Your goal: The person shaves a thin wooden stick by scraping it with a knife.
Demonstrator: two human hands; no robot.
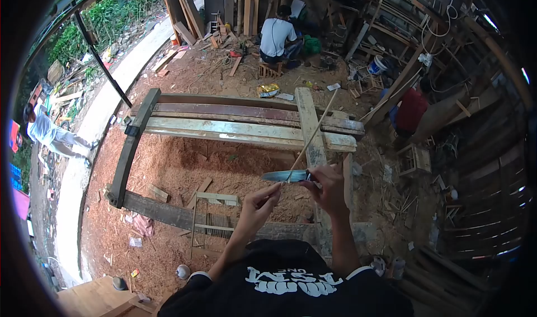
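Note:
My right hand [330,187] is closed round the handle of a knife, its bluish blade [279,175] pointing left. A long thin wooden stick [312,135] rises from the blade toward the upper right, and its lower end lies against the blade. My left hand [262,200] is closed in a pinch on the stick's lower end, just below the blade. Both hands are in front of my chest, above the wooden frame's near side.
A large frame of timber beams [224,128] stands over sawdust ground [168,166]. A slatted wooden piece [218,198] lies near my left arm. One person [275,37] sits at the back, another [411,113] at right, and a third [47,129] is on the left path.

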